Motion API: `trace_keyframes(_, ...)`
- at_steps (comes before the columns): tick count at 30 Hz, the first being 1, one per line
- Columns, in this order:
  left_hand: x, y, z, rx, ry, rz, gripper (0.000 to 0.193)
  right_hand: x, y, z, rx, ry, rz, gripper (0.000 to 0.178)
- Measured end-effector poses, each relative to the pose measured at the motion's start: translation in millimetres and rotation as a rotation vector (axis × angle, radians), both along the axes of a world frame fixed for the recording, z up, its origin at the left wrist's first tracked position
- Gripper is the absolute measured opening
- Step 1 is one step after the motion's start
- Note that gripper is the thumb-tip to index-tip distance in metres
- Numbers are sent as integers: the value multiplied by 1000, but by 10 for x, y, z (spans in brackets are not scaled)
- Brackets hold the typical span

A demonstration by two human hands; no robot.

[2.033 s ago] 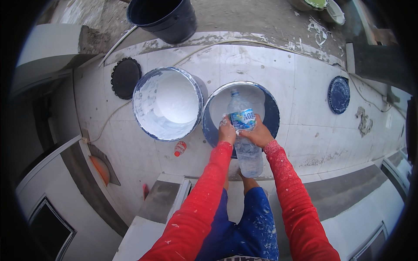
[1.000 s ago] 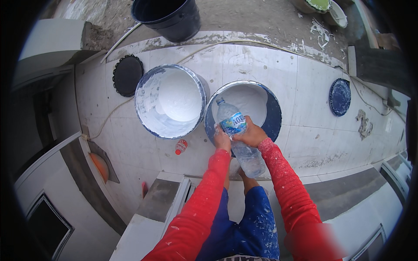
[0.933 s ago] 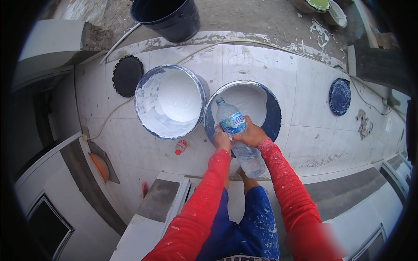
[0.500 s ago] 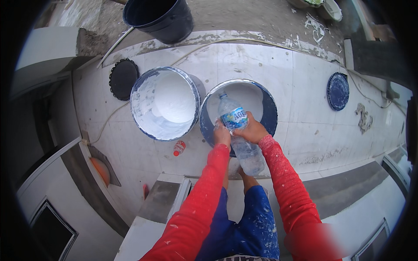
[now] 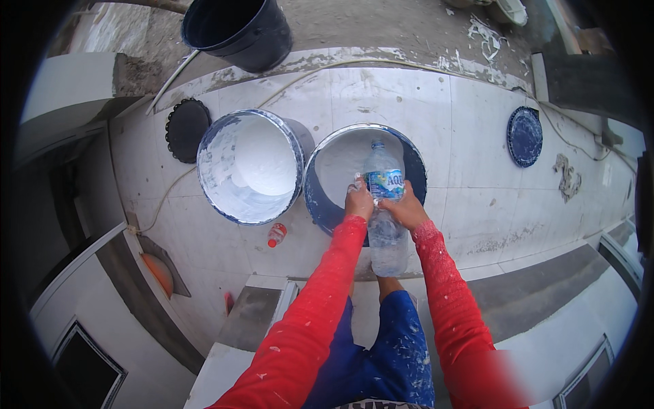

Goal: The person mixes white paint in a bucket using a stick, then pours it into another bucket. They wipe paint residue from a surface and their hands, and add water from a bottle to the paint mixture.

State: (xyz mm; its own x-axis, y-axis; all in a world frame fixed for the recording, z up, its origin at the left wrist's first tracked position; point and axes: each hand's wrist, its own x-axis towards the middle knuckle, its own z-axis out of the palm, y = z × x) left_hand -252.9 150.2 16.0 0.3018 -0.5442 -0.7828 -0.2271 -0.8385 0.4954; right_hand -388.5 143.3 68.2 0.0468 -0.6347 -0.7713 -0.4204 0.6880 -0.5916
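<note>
Both hands hold a large clear plastic bottle with a blue label. Its neck points away from me over the right-hand bucket and its base is toward my legs. My left hand is closed round the bottle's left side, by the label. On the opposite side, my right hand grips just below the label. The dark blue bucket beneath has white material inside, partly hidden by bottle and hands. To its left stands a second bucket, smeared white and holding a smooth white mass. Whether the bottle has a cap is unclear.
A small red-capped bottle lies on the tiles below the left bucket. A black lid lies at left, a blue lid at right. Behind stand a dark bucket and a long hose. A crumpled rag-like scrap lies far right.
The bottle's neck has swung to the right, so it now points more nearly straight ahead. Both hands have moved slightly right with it. The whole view has shifted a little.
</note>
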Motion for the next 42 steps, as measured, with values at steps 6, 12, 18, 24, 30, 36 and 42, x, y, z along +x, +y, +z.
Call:
trace_keyframes(6, -39, 74, -65, 32, -9, -110, 65, -28, 192, 54, 41, -9, -150, 79)
trace_keyframes(12, -130, 100, -27, 14, 16, -144, 65, -74, 295, 40, 37, -33, -239, 75)
trace_keyframes(18, -82, 44, -50, 13, -1, -120, 66, -56, 237, -52, 27, -14, -193, 77)
trace_keyframes(24, 104, -9, -46, 13, -24, 25, 63, 96, 22, -72, 30, 0, -31, 89)
trace_keyframes(30, 284, 60, -130, 83, 95, 287, 61, 268, -133, -95, 70, 16, 144, 92)
trace_keyframes(36, 413, 235, -7, 94, 248, 530, 61, 502, -234, 105, 137, 117, 359, 91)
trace_keyframes(42, 536, 459, 37, 93, 192, 658, 66, 669, -234, 213, 166, 117, 501, 99)
